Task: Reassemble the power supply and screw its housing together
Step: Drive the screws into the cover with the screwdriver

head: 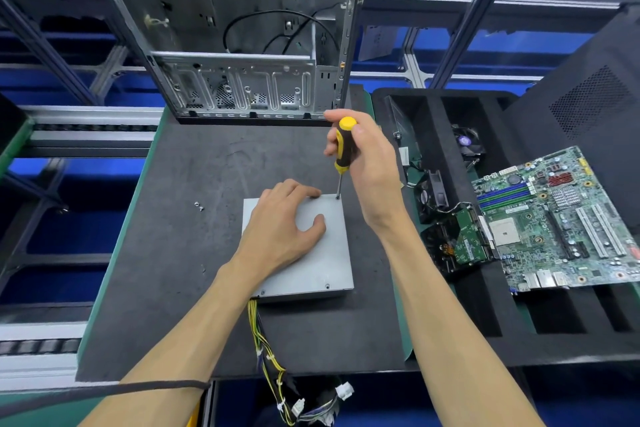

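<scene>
Dark mat [194, 253], power supply [322, 253] (screwdriver [344, 146] upright)

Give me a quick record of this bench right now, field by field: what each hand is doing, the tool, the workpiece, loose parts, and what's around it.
left hand: left hand rests flat on the lid, fingers spread
right hand: right hand grips the tool handle
tool: yellow-and-black screwdriver, upright, tip at the lid's far right corner
workpiece: grey metal power supply box on the dark mat
cables: yellow and black wire bundle trails off the near edge
loose parts: small silver screws left of the box
surroundings: open computer case behind; green motherboard on the right
</scene>
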A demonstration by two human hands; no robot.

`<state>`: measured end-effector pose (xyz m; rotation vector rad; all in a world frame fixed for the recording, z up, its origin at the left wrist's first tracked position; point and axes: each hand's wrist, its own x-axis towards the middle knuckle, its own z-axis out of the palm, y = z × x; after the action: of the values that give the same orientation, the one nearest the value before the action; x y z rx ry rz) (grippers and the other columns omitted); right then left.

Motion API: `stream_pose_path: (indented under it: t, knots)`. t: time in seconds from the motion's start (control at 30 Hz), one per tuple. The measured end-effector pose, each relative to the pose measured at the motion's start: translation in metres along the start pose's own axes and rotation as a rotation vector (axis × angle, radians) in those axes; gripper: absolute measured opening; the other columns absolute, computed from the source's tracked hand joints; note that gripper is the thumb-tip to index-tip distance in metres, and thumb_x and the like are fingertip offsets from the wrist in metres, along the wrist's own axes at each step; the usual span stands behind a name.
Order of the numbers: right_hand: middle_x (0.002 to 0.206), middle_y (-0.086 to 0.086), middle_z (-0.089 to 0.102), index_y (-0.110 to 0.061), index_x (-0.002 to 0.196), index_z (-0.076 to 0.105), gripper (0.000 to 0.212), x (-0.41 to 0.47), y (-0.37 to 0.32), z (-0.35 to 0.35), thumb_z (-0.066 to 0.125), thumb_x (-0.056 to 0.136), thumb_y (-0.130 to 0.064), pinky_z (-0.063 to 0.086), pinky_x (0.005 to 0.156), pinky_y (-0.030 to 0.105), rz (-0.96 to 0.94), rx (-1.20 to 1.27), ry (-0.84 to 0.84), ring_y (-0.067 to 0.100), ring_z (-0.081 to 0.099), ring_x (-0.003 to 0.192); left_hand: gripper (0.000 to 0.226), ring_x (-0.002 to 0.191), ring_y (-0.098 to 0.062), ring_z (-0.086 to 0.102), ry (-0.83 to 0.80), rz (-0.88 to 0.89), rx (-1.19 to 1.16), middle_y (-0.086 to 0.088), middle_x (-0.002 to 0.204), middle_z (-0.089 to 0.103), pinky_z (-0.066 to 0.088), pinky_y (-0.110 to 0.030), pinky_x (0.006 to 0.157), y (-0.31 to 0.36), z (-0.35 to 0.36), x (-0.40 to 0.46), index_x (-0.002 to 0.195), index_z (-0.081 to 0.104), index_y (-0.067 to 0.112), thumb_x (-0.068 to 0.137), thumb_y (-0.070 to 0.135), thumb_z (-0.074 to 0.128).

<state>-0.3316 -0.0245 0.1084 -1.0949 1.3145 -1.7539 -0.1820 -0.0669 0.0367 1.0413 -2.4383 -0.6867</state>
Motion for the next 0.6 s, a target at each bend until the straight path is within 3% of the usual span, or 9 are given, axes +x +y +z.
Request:
stream_pose_path:
  t: [0.1,0.17,0.33,0.43,0.5,0.6]
  knots:
    - [0.093,0.012,0.064,-0.012,0.108,0.05,0.011,-0.0013,-0.0001,0.0011,0.055,0.099,-0.011,0.048,0.073,0.026,-0.019,0.005,0.014,0.019,0.065,0.079,0.035,0.102,-0.012,0.055,0.004,-0.003,-0.005,0.01,0.108,0.059,0.036,-0.026,0.093,-0.0002,0.0,0.0,0.116,0.065,0.023,0.085,0.039,0.059]
    - [0.086,0.013,0.063,-0.01,0.109,0.041,0.022,-0.0032,-0.0005,0.0021,0.059,0.096,-0.006,0.048,0.069,0.02,-0.018,0.017,0.023,0.015,0.064,0.073,0.034,0.102,-0.013,0.055,0.005,-0.001,-0.004,0.01,0.108,0.059,0.036,-0.027,0.093,-0.0004,0.0001,0.0,0.115,0.065,0.023,0.085,0.038,0.061]
    - [0.086,0.001,0.059,-0.012,0.113,0.062,0.024,-0.0042,0.0,-0.0007,0.043,0.1,-0.016,0.04,0.075,0.041,0.009,-0.008,-0.023,0.014,0.054,0.078,0.034,0.102,-0.014,0.055,0.004,0.003,-0.005,0.009,0.108,0.059,0.036,-0.026,0.094,0.0003,-0.0002,-0.0003,0.116,0.065,0.022,0.086,0.036,0.061]
    - [0.091,0.008,0.062,-0.009,0.109,0.057,0.01,-0.0048,0.0,-0.0004,0.053,0.099,-0.009,0.049,0.078,0.031,-0.039,-0.005,-0.002,0.018,0.061,0.08,0.032,0.103,-0.013,0.055,0.007,0.004,-0.004,0.009,0.109,0.059,0.037,-0.028,0.094,0.0002,-0.0001,-0.0004,0.116,0.065,0.022,0.086,0.034,0.064]
    - [0.09,0.012,0.062,-0.01,0.108,0.052,0.012,-0.0053,0.0012,0.0005,0.059,0.097,-0.007,0.05,0.074,0.022,-0.051,0.018,0.017,0.02,0.062,0.078,0.031,0.102,-0.014,0.055,0.008,0.004,0.0,0.008,0.109,0.059,0.038,-0.029,0.094,0.0002,-0.0002,-0.0006,0.116,0.065,0.022,0.087,0.033,0.066]
    - [0.083,0.0,0.06,-0.014,0.114,0.057,0.019,-0.0056,0.0039,-0.0003,0.054,0.098,-0.023,0.045,0.07,0.021,-0.011,0.041,0.026,0.013,0.055,0.073,0.031,0.103,-0.014,0.056,0.01,0.005,0.008,0.008,0.109,0.059,0.037,-0.029,0.093,0.0006,-0.0001,-0.0004,0.116,0.065,0.022,0.087,0.031,0.066]
